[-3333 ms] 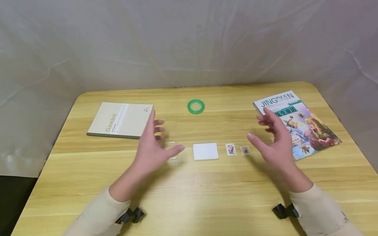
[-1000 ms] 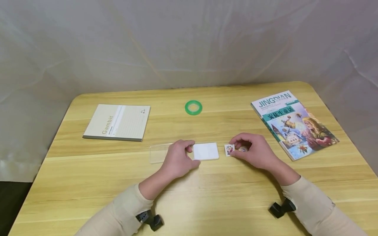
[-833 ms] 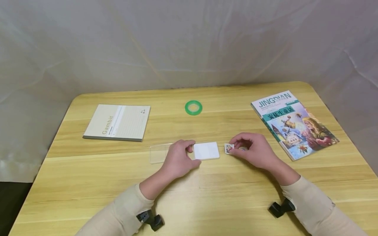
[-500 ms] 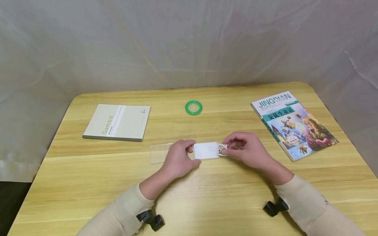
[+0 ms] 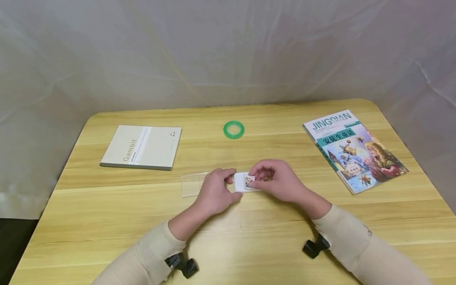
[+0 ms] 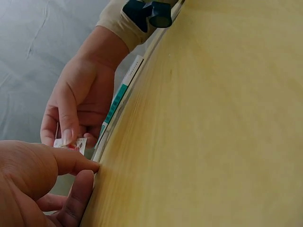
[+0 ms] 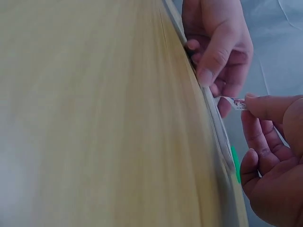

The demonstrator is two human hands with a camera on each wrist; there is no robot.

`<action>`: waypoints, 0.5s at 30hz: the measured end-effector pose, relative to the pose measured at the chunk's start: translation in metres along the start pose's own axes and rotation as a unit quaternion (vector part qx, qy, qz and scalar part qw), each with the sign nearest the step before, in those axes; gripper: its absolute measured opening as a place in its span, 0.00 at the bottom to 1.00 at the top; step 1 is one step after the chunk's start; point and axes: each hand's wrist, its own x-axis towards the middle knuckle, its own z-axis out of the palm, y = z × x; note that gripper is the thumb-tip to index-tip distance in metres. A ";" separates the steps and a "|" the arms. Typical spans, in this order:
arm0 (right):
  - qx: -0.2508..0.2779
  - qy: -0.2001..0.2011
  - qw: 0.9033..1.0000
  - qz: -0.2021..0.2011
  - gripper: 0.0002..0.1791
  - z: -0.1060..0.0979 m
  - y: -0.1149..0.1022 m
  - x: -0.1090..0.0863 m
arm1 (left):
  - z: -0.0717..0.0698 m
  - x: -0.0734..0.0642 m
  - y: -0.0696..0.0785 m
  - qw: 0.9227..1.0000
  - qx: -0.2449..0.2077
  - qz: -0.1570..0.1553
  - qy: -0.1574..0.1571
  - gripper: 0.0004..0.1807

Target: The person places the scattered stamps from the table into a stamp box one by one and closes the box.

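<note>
My left hand [image 5: 218,190] holds a white rounded plate [image 5: 239,182] by its left end, thumb on the near edge and a finger on the far edge. A clear plate [image 5: 190,186] lies on the table, partly behind that hand. My right hand [image 5: 279,181] pinches a small stamp [image 5: 248,182] with a colourful picture between thumb and fingers. The stamp is over the white plate; whether it touches cannot be made out. In the left wrist view the stamp [image 6: 79,144] hangs from the fingertips; in the right wrist view the stamp [image 7: 235,102] looks tilted.
At the left lies a beige notebook [image 5: 156,146]. A green roll of tape [image 5: 233,135] is farther back in the middle, and a magazine [image 5: 350,154] is at the right. The wooden table [image 5: 235,245] meets a grey curtain behind.
From hovering apart, both hands have come down to the plate and stamp. My right hand has picked up the stamp and carried it left over the white plate, covering the second small picture's spot.
</note>
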 end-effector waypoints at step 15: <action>-0.093 0.038 0.994 -0.051 0.13 0.012 0.001 0.005 | 0.000 0.000 0.001 1.000 0.003 -0.001 -0.004 0.31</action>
